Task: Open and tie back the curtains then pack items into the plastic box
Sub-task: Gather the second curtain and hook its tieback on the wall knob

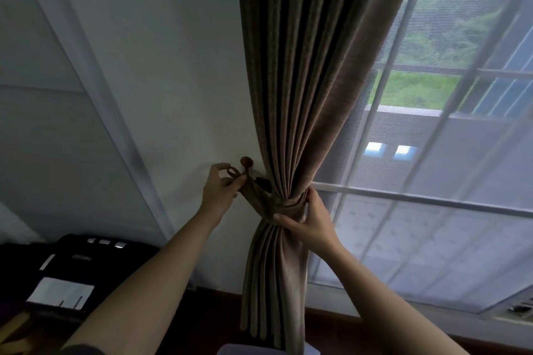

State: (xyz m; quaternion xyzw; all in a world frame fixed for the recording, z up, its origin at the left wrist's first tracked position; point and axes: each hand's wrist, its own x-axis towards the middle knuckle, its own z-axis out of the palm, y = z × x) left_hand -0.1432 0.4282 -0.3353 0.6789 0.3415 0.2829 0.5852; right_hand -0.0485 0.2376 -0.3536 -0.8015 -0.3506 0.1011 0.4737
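A brown pleated curtain [300,72] hangs left of the window, gathered into a narrow waist by a matching fabric tieback [291,204]. A round brown wall hook [247,162] sticks out of the white wall just left of the curtain. My left hand [220,188] pinches the tieback's loop end right beside the hook. The gathered curtain is gripped at the tieback by my right hand [310,220], thumb across the front folds. The plastic box is out of view.
A window [438,135] covered by a sheer white curtain fills the right side. A black bag [75,265] with a white label sits low on the left. Dark wooden floor [213,323] runs along the wall's base.
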